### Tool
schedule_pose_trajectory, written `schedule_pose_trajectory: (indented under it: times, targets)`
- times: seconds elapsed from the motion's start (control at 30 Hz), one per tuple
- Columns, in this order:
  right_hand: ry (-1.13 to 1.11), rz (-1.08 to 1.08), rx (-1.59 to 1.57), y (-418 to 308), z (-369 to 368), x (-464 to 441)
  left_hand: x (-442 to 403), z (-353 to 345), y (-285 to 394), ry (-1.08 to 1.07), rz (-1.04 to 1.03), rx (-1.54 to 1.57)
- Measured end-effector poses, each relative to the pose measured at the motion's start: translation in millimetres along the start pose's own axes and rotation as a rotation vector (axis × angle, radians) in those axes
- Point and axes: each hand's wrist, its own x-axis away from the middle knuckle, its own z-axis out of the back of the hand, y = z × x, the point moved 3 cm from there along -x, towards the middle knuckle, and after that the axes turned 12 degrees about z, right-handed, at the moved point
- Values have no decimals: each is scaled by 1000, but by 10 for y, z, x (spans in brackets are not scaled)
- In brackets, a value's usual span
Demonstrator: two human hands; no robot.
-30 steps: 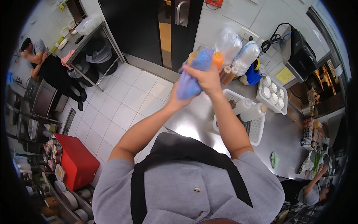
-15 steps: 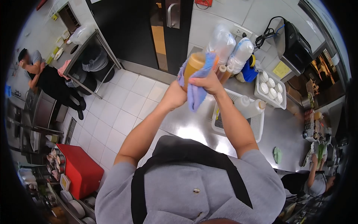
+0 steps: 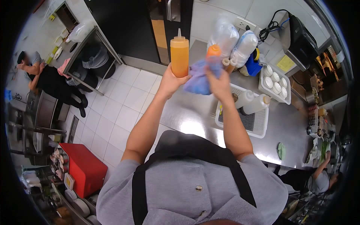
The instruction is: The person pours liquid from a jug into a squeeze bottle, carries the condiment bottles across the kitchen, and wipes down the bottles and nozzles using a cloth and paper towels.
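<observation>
My left hand (image 3: pixel 173 81) is wrapped round the lower part of an upright squeeze bottle (image 3: pixel 180 56) with yellow-orange sauce and a pointed nozzle. Just right of it, my right hand (image 3: pixel 220 84) grips a blue-purple cloth (image 3: pixel 200 77), slightly blurred, its folds hanging toward the bottle. Behind the cloth an orange-topped bottle (image 3: pixel 214 50) shows in part. Two slim sauce bottles (image 3: pixel 230 65) stand beside my right hand. Below them, a white basket (image 3: pixel 263 129) on the steel counter (image 3: pixel 180 114) holds pale squeeze bottles (image 3: pixel 256 104).
Bagged cups (image 3: pixel 225 35) stand by the wall, near a tray of white cups (image 3: pixel 288 98). A green cloth (image 3: pixel 281 151) lies on the counter. A person (image 3: pixel 56 82) stands far left; another person (image 3: pixel 318 182) works at lower right. A red bin (image 3: pixel 85 168) sits lower left.
The cloth has come off the bottle and moved right with my right hand. My left hand now holds the bottle alone, uncovered and further left.
</observation>
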Motion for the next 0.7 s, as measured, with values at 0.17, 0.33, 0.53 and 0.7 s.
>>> schedule_pose_trajectory:
  times: [0.17, 0.33, 0.53, 0.7]
  targets:
    - [377, -43, -530, 156, 457, 231, 66, 112, 267, -305, 63, 376]
    - [372, -40, -552, 206, 622, 446, 134, 69, 571, -431, -17, 433]
    - [277, 15, -529, 183, 664, 559, 226, 24, 801, -566, -131, 454]
    - [238, 11, -532, 186, 700, 615, 254, 33, 865, -624, -160, 464]
